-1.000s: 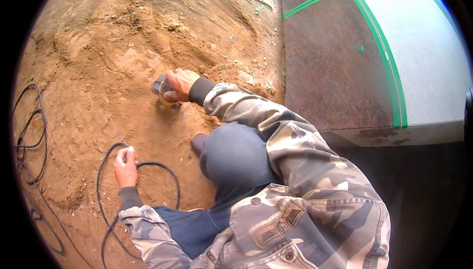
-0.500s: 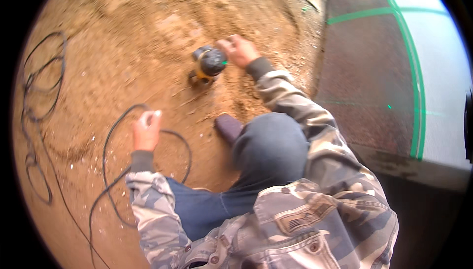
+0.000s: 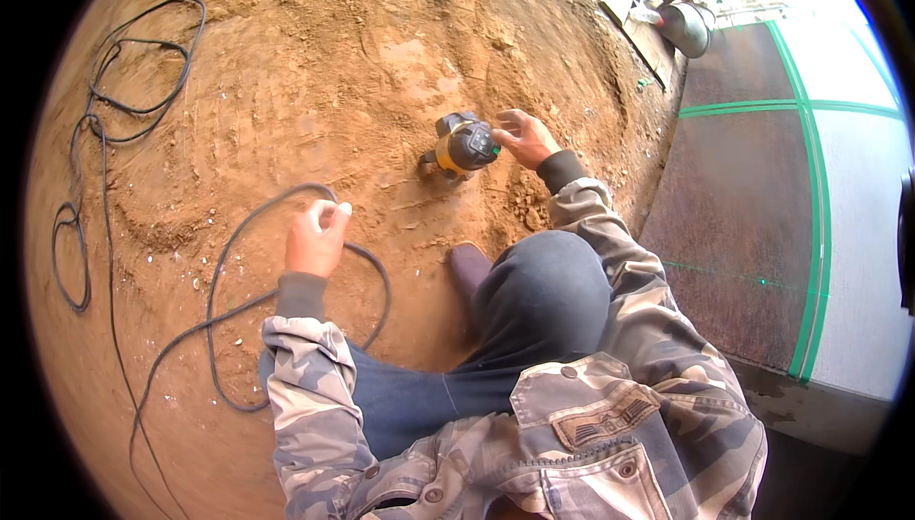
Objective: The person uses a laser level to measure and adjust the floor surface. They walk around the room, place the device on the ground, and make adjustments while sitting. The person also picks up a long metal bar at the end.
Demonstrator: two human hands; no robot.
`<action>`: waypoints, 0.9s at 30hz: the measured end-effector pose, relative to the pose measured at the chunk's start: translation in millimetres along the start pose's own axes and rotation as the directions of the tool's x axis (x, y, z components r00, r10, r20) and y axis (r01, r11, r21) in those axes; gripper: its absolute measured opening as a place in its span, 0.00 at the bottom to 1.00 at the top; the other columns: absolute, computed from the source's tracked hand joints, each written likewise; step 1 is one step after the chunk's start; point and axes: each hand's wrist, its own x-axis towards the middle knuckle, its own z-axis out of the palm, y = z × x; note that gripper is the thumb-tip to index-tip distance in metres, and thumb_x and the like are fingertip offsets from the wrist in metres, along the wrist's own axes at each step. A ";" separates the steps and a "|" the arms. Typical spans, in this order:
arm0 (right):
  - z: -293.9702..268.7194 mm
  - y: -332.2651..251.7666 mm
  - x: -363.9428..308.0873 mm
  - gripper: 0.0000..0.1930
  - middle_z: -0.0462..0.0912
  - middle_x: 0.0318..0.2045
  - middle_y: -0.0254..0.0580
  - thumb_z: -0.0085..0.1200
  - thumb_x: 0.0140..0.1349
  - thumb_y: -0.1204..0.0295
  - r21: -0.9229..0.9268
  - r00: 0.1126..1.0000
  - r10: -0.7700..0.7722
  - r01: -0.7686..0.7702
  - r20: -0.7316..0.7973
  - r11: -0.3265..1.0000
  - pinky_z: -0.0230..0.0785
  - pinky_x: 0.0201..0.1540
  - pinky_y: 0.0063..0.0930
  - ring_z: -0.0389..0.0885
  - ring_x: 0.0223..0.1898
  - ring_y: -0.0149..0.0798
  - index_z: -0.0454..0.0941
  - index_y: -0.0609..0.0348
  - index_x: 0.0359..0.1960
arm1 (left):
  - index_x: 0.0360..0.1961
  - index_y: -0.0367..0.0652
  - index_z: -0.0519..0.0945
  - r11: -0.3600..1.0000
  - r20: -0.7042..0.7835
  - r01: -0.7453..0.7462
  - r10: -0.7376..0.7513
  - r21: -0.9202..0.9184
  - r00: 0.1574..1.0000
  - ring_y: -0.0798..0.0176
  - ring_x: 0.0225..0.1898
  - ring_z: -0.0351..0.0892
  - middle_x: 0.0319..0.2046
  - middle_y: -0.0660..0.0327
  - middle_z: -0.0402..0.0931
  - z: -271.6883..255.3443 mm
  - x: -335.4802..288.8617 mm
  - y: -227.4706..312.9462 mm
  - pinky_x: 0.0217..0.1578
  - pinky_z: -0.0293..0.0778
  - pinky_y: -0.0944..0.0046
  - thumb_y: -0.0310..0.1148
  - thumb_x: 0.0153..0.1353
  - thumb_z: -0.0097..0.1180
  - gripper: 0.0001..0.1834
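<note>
My left hand [image 3: 316, 240] is closed, thumb against curled fingers, over a thin dark cable [image 3: 221, 272]. The cable meets the hand at the fingertips and comes out on its right side; the grip itself is partly hidden. A yellow and black laser level [image 3: 469, 150] with a small green light stands on the dirt ahead of my boot [image 3: 467, 267]. Close to its right side is my right hand [image 3: 527, 139], fingers loosely bent and apart. Whether the fingertips touch the casing I cannot tell.
More dark cable lies in loose coils [image 3: 143, 110] at the far left. On the right runs a brown panel [image 3: 734, 196] edged with green tape [image 3: 818, 234], beside a pale surface. A grey bucket-like container [image 3: 686, 29] sits at the far right on uneven dirt ground [image 3: 315, 53].
The view has shifted, bringing the container and more of the panel into sight. My right hand has moved from behind the laser level's upper right to its right side. My left hand stays by the cable.
</note>
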 end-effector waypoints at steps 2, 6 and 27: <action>1.7 4.2 3.1 0.28 0.83 0.49 0.61 0.62 0.63 0.61 0.019 1.000 0.011 -0.011 0.007 1.000 0.77 0.54 0.37 0.83 0.52 0.49 0.73 0.70 0.58 | 0.41 0.39 0.83 1.000 -0.026 -0.014 0.013 -0.018 1.000 0.54 0.35 0.84 0.32 0.49 0.84 -1.2 -3.5 -0.4 0.38 0.76 0.57 0.48 0.63 0.61 0.21; 3.9 8.2 7.0 0.27 0.83 0.50 0.60 0.62 0.64 0.60 0.067 1.000 0.023 -0.023 0.007 0.997 0.76 0.56 0.39 0.83 0.53 0.48 0.74 0.69 0.57 | 0.41 0.39 0.83 1.000 -0.048 -0.004 0.003 -0.018 0.999 0.54 0.34 0.84 0.32 0.50 0.84 -6.4 -8.3 -3.8 0.38 0.76 0.57 0.48 0.63 0.61 0.20; -2.4 8.1 10.0 0.35 0.81 0.52 0.62 0.65 0.60 0.52 0.047 1.000 -0.027 0.027 0.008 0.999 0.75 0.57 0.40 0.82 0.55 0.52 0.73 0.70 0.59 | 0.43 0.37 0.82 0.999 -0.087 -0.028 0.026 -0.022 0.996 0.58 0.35 0.83 0.33 0.51 0.84 -22.7 -26.8 9.7 0.39 0.77 0.59 0.46 0.64 0.59 0.20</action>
